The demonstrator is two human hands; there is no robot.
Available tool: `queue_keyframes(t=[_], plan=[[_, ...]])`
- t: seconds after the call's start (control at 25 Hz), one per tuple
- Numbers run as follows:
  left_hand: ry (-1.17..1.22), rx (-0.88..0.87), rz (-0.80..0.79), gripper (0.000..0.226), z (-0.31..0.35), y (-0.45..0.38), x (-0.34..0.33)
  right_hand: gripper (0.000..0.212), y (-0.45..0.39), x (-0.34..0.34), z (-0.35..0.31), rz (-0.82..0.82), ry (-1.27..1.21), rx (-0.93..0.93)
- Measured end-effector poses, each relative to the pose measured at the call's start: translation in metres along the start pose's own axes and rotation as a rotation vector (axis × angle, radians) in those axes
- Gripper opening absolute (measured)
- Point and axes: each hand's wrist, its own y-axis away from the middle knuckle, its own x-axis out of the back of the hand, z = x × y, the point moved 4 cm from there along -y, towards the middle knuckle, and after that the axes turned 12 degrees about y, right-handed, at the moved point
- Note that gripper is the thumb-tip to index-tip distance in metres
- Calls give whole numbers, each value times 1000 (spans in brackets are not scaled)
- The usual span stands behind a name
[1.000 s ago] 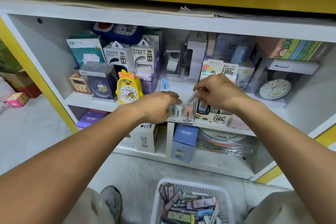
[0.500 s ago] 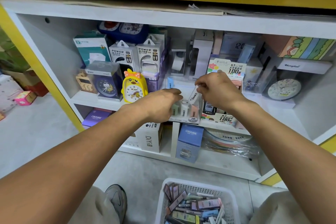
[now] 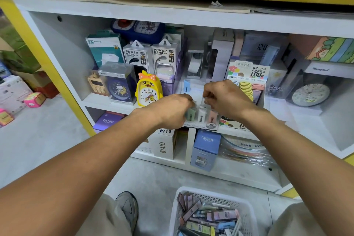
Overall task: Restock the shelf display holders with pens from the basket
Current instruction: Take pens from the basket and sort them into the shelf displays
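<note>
A clear display holder (image 3: 209, 123) marked 2B stands at the shelf's front edge, with green, white and pink slim packs upright in it. My left hand (image 3: 170, 110) grips the holder's left end, by the green pack. Over the middle slot, my right hand (image 3: 228, 97) pinches a slim white pack (image 3: 203, 104) whose lower end is down among the packs. The white mesh basket (image 3: 216, 195) sits on the floor below me, holding several boxed pens and refills. A second card holder (image 3: 249, 74) with yellow and pink packs stands just to the right.
A yellow duck clock (image 3: 148, 90) stands close to the left of my left hand, with power bank boxes (image 3: 151, 55) behind. A blue box (image 3: 206, 147) and a DIY box (image 3: 164, 145) fill the lower shelf. My shoe (image 3: 128, 207) is beside the basket.
My right hand has come down and left, sinking the white pack into the holder's middle slot. My left hand has stayed on the holder's left end. The camera has moved closer.
</note>
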Motion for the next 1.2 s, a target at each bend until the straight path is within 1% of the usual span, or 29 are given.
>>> queue_keyframes(t=[0.04,0.08,0.2,0.24,0.28,0.36,0.48,0.56,0.6,0.64,0.68,0.76,0.8,0.84,0.92,1.0,1.04,1.12,1.2], plan=[[-2,-3,0,62,0,0,0,6,0,-1,0,-26,24,-1],[-5,-9,0,62,0,0,0,11,1,-3,-1,-60,57,-4],[1,-10,-7,63,-2,-1,-1,41,2,-8,-4,-141,114,-28],[-1,-5,-12,63,-3,-1,-2,47,3,-7,-4,-144,113,-36],[-2,1,-14,63,-4,-1,-2,49,3,-4,-5,-126,111,-45],[-17,8,35,58,-2,-1,0,45,7,4,-2,-49,95,-63],[-47,-22,220,39,13,5,7,32,26,16,-1,59,-43,-103],[-19,-24,254,30,31,11,1,30,50,18,-6,115,-150,-99],[-9,-12,221,28,39,13,-9,30,64,14,-7,115,-168,-84],[-9,4,145,28,47,15,-22,30,77,4,-7,77,-165,-71],[-17,15,21,28,53,17,-41,30,90,-12,-6,-8,-141,-64],[-55,-4,-280,32,62,19,-83,29,117,-57,0,-287,-9,-35],[-73,-12,-409,33,65,21,-107,30,134,-84,6,-426,61,-28],[-78,-9,-498,34,66,20,-132,32,151,-113,14,-540,97,-41],[-61,15,-599,30,67,19,-182,35,185,-169,30,-697,76,-130],[-47,45,-649,15,66,22,-232,33,216,-219,46,-785,38,-225],[-26,76,-670,11,63,28,-256,31,232,-241,52,-824,19,-263],[9,132,-724,15,53,42,-302,30,265,-278,60,-885,-4,-293],[31,121,-753,20,43,56,-344,34,294,-310,64,-922,-17,-280]])
